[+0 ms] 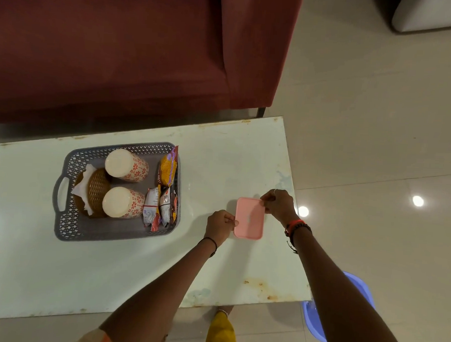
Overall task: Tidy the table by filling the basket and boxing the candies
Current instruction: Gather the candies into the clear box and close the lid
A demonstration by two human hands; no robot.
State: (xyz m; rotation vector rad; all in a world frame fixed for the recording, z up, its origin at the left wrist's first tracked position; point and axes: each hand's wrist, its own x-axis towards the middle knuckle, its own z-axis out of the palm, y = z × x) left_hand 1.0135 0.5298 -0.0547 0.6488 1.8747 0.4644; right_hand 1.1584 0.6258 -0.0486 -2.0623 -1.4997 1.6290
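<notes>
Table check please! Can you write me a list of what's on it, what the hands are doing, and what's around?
Surface: pale table, stained and chipped along its edges.
Job's things: grey basket holding two patterned cups, a wicker holder with napkins and snack packets; pink box with lid on.
Clutter: nothing seen.
Grippers: left hand and right hand have fingers on opposite sides of the pink box.
Cables: nothing seen.
Surroundings: maroon sofa, tiled floor, blue tub.

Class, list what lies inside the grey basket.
Inside the grey basket: two floral cups, a wicker holder with white paper, and snack packets. Whatever lies beneath these is covered.
</notes>
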